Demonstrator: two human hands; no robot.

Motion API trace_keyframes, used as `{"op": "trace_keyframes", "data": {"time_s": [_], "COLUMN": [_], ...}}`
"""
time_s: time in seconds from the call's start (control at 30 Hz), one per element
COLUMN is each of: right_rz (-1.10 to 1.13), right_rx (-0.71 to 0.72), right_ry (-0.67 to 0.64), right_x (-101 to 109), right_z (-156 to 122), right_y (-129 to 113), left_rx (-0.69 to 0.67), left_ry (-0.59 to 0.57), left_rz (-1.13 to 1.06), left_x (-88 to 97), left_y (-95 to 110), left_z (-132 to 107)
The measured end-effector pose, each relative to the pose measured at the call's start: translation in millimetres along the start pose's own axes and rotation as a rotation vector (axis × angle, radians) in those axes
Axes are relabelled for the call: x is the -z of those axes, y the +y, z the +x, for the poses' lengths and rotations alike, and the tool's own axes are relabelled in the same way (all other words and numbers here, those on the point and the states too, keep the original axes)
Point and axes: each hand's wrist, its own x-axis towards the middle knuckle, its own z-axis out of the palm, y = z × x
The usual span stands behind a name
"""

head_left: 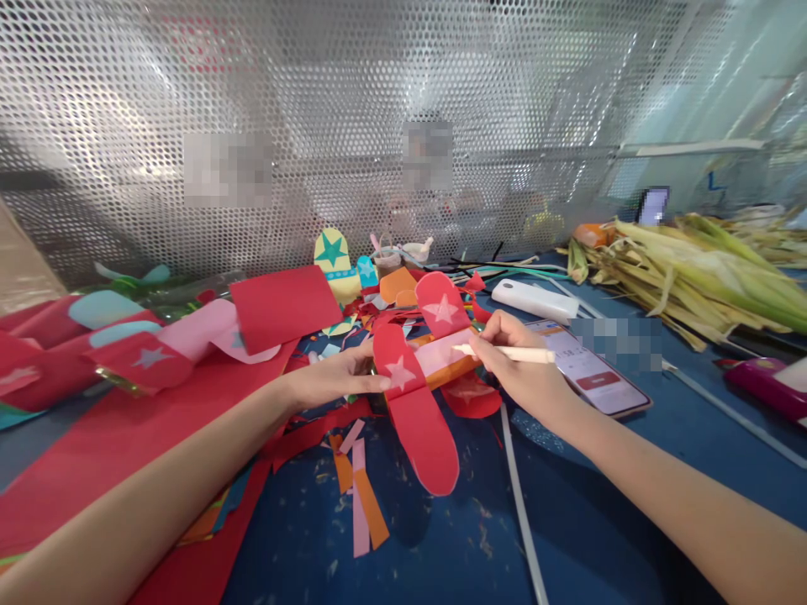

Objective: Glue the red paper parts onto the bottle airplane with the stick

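A red paper plane [429,437] with rounded wings and pale stars is held just above the blue table, a pink and orange strip along its middle. My left hand [344,374] grips its near left end, thumb on the red paper beside a star. In my right hand [514,353] is a slim white pen [535,355], pinched between fingers and thumb. The pen's tip rests at or very close to the pink strip [438,355]; I cannot tell whether it touches. Part of my left fingers is hidden behind the plane.
Red paper sheets [145,445] and rolled paper pieces cover the left side. Pink and orange strips [362,496] lie in front. A lit phone [609,382], a white device [535,300] and a pale cable [523,521] are at right, corn husks [706,269] farther back. A perforated metal screen [353,109] stands behind.
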Motion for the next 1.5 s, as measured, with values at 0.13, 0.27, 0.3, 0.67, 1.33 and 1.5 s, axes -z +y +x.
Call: {"op": "trace_keyframes", "data": {"time_s": [0.13,0.27,0.3,0.67,1.33,1.5], "right_rz": [-0.015,-0.023,-0.023,0.012,0.008,0.009], "right_rx": [0.004,-0.004,-0.008,0.013,0.019,0.022], "right_ry": [0.010,0.006,0.005,-0.021,-0.031,-0.026], "right_x": [0.4,0.0,0.0,0.5,0.5,0.3], "right_z": [0.7,1.3,1.2,0.2,-0.2,1.0], "right_y": [0.3,-1.4,-1.7,-3.2,-3.8,-3.4], "left_rx": [-0.004,-0.002,0.002,0.030,0.015,0.025], "left_ry": [0.001,-0.003,-0.005,0.016,0.004,0.009], "left_rz": [0.002,-0.003,-0.002,0.035,-0.001,-0.012], "left_x": [0.1,-0.2,-0.2,1.0,-0.4,0.3], "left_y": [-0.9,-0.3,-0.3,0.0,0.4,-0.1], "left_z": [0.8,0.9,0.7,-0.2,0.0,-1.1]}}
